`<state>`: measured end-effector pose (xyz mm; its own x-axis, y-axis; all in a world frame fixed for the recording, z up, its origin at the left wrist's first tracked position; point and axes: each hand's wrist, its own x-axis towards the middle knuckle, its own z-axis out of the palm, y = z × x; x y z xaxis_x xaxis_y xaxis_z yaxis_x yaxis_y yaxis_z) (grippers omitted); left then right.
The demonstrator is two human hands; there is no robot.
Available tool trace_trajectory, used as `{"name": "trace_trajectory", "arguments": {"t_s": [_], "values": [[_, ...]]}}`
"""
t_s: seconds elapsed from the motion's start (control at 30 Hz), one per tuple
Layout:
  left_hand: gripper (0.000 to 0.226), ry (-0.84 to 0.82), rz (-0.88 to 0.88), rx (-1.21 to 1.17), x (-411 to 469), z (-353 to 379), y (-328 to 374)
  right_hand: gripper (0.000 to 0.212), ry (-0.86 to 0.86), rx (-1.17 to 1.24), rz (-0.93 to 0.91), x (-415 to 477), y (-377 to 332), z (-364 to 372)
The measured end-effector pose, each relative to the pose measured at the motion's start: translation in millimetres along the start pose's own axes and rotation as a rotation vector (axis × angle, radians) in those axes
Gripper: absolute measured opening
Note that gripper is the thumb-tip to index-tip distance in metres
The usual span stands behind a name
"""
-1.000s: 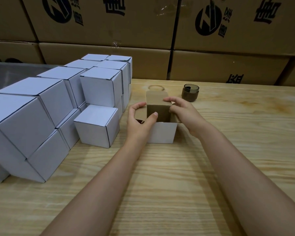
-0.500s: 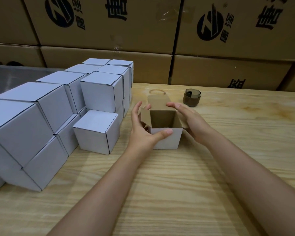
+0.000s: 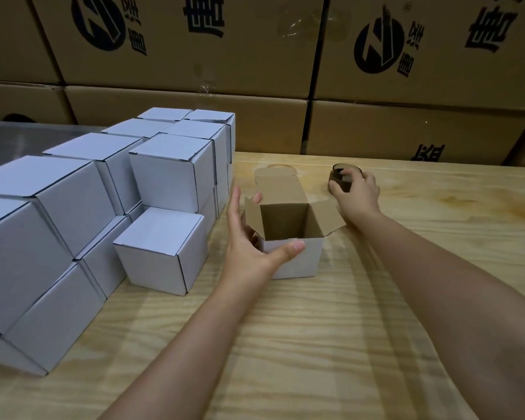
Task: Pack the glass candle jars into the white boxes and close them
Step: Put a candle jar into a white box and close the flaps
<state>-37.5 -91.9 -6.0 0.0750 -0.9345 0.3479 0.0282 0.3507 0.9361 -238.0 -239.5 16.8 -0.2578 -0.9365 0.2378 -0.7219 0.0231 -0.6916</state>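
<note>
White box (image 3: pixel 297 259): corrugated cube, brown inside, flaps up, on wooden table (image 3: pixel 315 344).
Left hand (image 3: pixel 249 247): spread, thumb touching box front.
Right hand (image 3: pixel 358 195): fingers curled round smoky glass jar (image 3: pixel 341 178), beyond box.

A pale wooden table (image 3: pixel 315 344) with strong grain runs back to a wall of big brown cartons (image 3: pixel 194 40) printed with black logos. A grey metal surface (image 3: pixel 19 140) lies far left.

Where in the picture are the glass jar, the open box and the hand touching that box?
glass jar (image 3: pixel 343 178): head view, dark side wall.
open box (image 3: pixel 300 263): head view, white front wall.
left hand (image 3: pixel 246 247): head view, the palm.
</note>
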Motion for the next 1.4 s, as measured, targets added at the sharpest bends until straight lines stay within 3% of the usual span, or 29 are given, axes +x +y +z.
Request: {"name": "trace_trajectory", "arguments": {"t_s": [0.2, 0.53, 0.77, 1.0, 1.17, 1.3, 1.4], "values": [[0.115, 0.004, 0.028, 0.014, 2.5, 0.6, -2.1, 0.020, 0.156, 0.036, -0.086, -10.8, 2.0, 2.8], [0.120, 0.010, -0.012, -0.045, 2.3, 0.0, -2.5, 0.007, 0.163, 0.249, -0.049, -88.1, -3.5, -6.1], [0.122, 0.016, -0.034, -0.024, 1.0, -1.4, 1.7, 0.015, 0.154, 0.409, -0.008, -103.7, -2.9, -19.9], [0.123, 0.022, -0.039, -0.035, 2.0, -1.6, -0.6, 0.030, 0.192, 0.913, 0.160, -96.0, -6.4, -35.8], [0.120, 0.004, -0.034, -0.046, 3.6, -2.1, -2.6, 0.032, 0.191, 1.045, 0.091, -97.9, -27.3, -55.2], [0.121, -0.006, -0.038, -0.050, 0.9, -2.0, 1.1, 0.034, 0.176, 0.997, -0.033, -105.6, -49.6, -68.2], [0.125, -0.011, -0.040, -0.054, 0.0, -1.2, 3.5, 0.028, 0.074, 0.955, -0.178, -114.4, -66.3, -73.1]]}}
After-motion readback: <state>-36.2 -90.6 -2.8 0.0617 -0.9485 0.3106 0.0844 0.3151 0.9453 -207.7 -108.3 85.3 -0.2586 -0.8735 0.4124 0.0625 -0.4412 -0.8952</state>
